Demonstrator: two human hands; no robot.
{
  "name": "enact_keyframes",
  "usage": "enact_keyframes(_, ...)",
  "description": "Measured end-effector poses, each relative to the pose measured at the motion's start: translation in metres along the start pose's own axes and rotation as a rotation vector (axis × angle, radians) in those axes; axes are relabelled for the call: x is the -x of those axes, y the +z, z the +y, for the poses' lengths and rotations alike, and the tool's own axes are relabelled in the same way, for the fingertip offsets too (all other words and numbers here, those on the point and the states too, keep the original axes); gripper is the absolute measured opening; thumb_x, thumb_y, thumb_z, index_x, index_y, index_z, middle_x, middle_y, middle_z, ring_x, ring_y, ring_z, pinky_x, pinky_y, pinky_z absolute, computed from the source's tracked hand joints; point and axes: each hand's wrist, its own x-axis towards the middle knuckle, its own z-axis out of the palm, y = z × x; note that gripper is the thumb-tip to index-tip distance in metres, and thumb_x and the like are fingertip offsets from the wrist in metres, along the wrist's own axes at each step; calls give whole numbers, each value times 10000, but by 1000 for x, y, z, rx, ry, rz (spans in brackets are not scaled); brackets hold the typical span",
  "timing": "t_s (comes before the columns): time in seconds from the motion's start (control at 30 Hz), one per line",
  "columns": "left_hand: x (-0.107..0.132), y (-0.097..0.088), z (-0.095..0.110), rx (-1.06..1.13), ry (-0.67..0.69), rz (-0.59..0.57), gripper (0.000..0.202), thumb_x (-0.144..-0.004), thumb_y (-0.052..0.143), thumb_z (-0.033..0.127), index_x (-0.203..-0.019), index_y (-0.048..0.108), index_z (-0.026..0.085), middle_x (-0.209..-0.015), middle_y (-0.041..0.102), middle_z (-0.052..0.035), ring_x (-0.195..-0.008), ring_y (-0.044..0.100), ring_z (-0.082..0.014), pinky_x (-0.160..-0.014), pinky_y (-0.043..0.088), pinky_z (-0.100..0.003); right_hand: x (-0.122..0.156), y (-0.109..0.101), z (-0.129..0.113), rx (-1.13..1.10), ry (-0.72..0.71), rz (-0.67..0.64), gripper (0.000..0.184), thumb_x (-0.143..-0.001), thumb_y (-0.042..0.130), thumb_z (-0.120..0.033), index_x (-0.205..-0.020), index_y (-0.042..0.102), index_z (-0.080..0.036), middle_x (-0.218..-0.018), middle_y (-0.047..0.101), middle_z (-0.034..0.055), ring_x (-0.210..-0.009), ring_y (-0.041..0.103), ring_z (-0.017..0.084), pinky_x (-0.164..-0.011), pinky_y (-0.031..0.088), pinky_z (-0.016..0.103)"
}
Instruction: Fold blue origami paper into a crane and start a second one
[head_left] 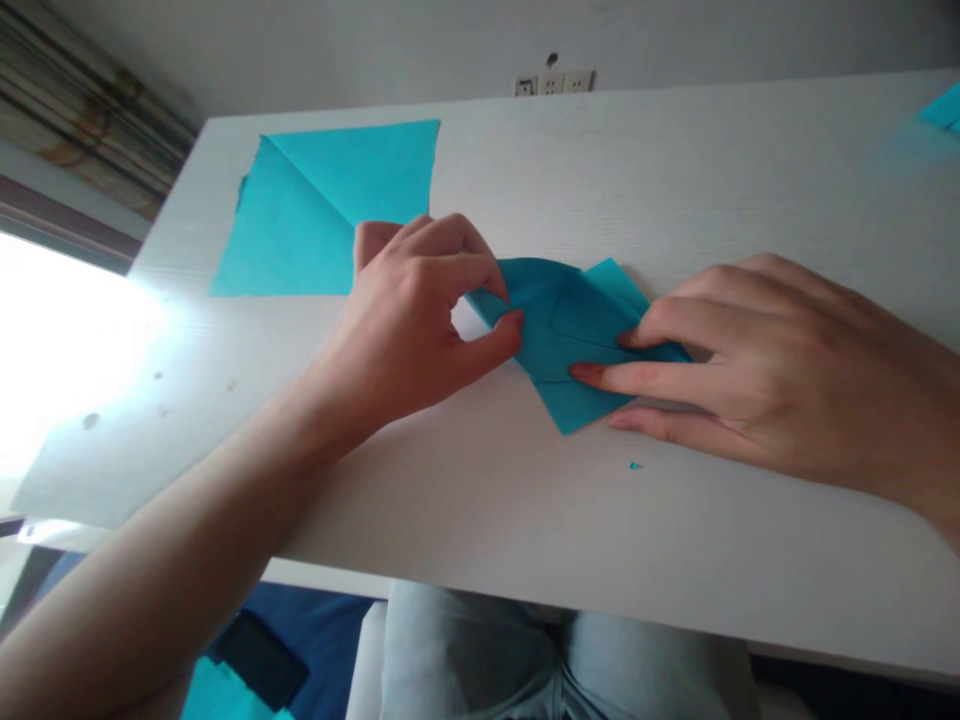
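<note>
A folded sheet of turquoise paper (pixel 574 310) with several crease lines lies on the white table in front of me. My left hand (pixel 431 300) pinches its left edge between thumb and index finger, and the paper bows up slightly there. From the right, my right hand (pixel 750 370) reaches over the paper with fingers stretched out. Two of its fingertips press on the creased surface, and its thumb rests by the lower right edge. One corner of the paper points toward me; another juts out at the back right.
Behind my left hand lies a flat turquoise sheet (pixel 322 210) with a diagonal crease. A tiny turquoise scrap (pixel 635 466) sits near the white table's (pixel 487 520) front. More turquoise paper (pixel 943 108) shows at far right. Below the table are a dark phone (pixel 262 660) and turquoise paper (pixel 225 692).
</note>
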Motion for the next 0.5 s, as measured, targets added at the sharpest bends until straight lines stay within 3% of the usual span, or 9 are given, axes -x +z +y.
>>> enact_keyframes(0.17,0,0,-2,2,-1,12,145,-1008,859,426,-966,809,295,-1116,883,-58,-974,777,-317,-1154,476,-671,-3,-1,-9,34,15,12,332,-1291,614,-310,-1368,928,-234,-1103,788,102,-1093,688,360,-859,409,502)
enact_keyframes(0.33,1,-2,2,-15,-15,-7,137,-1017,827,409,-989,778,284,-1146,905,-58,-993,786,-299,-1096,456,-616,-4,0,-18,11,74,26,122,-1196,781,-261,-1155,896,-274,-1243,876,71,-1180,748,380,-922,440,549)
enact_keyframes(0.5,3,-8,8,-90,-10,-14,165,-1039,859,424,-1029,787,276,-1181,876,-70,-990,753,-288,-1061,477,-544,-6,-2,-22,-4,98,-19,212,-1232,720,-289,-1085,866,-335,-1256,921,16,-1208,785,359,-951,481,573)
